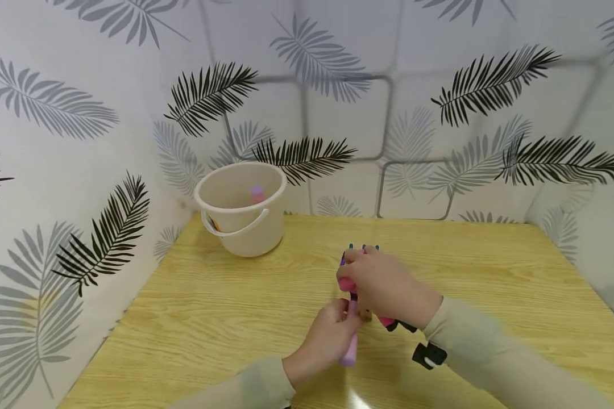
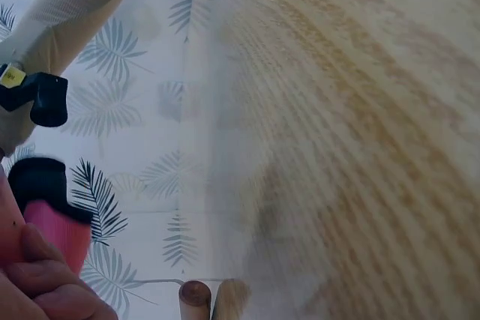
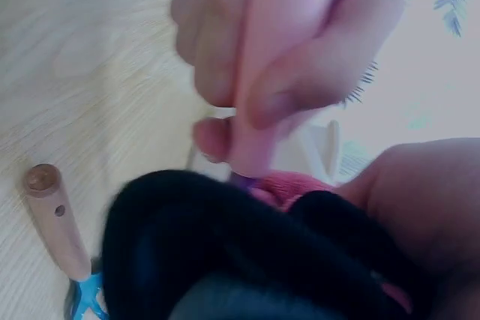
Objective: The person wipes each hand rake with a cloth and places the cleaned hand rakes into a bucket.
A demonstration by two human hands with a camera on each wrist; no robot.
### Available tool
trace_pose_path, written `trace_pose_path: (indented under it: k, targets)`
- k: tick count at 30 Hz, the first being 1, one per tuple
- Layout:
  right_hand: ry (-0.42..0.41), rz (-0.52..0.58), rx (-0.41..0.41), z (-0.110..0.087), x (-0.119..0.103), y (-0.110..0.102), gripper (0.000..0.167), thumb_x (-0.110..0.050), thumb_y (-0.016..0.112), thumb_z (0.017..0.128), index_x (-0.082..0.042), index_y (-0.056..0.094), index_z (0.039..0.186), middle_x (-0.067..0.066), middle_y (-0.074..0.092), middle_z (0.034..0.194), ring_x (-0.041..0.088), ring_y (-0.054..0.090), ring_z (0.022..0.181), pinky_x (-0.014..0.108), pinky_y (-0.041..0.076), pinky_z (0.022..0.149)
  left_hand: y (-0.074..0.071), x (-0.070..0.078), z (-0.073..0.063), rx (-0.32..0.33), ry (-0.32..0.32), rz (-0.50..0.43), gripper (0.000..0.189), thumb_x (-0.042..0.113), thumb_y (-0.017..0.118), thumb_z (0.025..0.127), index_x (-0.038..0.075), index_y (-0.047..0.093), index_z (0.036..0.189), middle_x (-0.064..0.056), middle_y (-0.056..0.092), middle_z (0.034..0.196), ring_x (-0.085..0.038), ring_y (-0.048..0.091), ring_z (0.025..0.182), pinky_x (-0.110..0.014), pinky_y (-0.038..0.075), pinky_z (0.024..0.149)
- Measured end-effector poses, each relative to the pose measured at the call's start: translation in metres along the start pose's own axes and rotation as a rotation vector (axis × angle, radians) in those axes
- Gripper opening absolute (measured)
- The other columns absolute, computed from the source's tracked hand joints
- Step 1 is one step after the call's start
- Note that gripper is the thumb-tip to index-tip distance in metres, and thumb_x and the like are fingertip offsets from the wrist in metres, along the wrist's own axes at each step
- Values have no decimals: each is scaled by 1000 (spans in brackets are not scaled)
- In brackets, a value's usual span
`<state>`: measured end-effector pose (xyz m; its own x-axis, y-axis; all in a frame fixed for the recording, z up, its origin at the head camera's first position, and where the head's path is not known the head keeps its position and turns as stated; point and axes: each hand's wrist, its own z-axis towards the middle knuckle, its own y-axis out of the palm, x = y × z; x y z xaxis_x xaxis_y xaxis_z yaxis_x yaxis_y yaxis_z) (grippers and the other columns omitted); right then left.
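My left hand point(image 1: 327, 335) grips a pink-lilac handle point(image 1: 349, 353), its fingers curled round it and the thumb along it. The handle's narrow purple neck point(image 3: 241, 181) runs up to the right hand; the tool's head is mostly hidden. In my right hand point(image 1: 384, 281) is a bunched pink cloth-like item point(image 1: 345, 284) with black ends point(image 3: 180, 215), held against the top of that tool. Just beyond and below the hands lies another tool with a wooden handle point(image 3: 56, 222) and a blue head point(image 3: 88, 297), largely covered in the head view.
A cream bucket point(image 1: 256, 233) with its carrying handle lowered stands at the back left of the wooden table point(image 1: 210, 307). Inside it shows a pink-and-lilac stick point(image 1: 257, 194). Leaf-patterned walls point(image 1: 337, 113) border the table at the back and sides.
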<state>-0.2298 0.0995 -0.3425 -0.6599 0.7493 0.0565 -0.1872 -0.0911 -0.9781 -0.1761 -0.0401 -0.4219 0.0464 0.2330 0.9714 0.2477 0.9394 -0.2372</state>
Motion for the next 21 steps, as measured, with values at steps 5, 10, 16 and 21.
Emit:
trace_pose_path:
  k: [5,10,16,21]
  targets:
    - [28,-48,72,11,-8,10,15,-13,75,85,-24,70,94,0,57,96,28,56,85,40,53,51,0,-3,-1,-15,16,26,17,26,59,95,9,60,93,3,52,71,-10,48,56,-25,39,50]
    - [25,-13,14,9,-8,5,21,-5,75,79,-23,71,88,0,56,92,26,53,78,35,49,50,-4,-3,-3,12,6,46,18,25,56,96,9,59,89,2,54,65,-11,50,51,-26,40,46]
    - [37,32,-91,-1,1,-12,22,-1,75,75,-21,70,83,-2,53,82,21,48,70,29,45,51,-11,-3,-3,35,-20,52,24,26,58,96,4,63,102,1,55,64,-11,54,48,-26,43,45]
    - [36,5,-71,-4,4,-14,19,-4,77,77,-21,71,84,-2,55,82,22,50,69,31,45,49,-9,-1,-3,-5,-22,29,25,25,57,97,2,62,104,1,54,63,-10,53,48,-25,42,45]
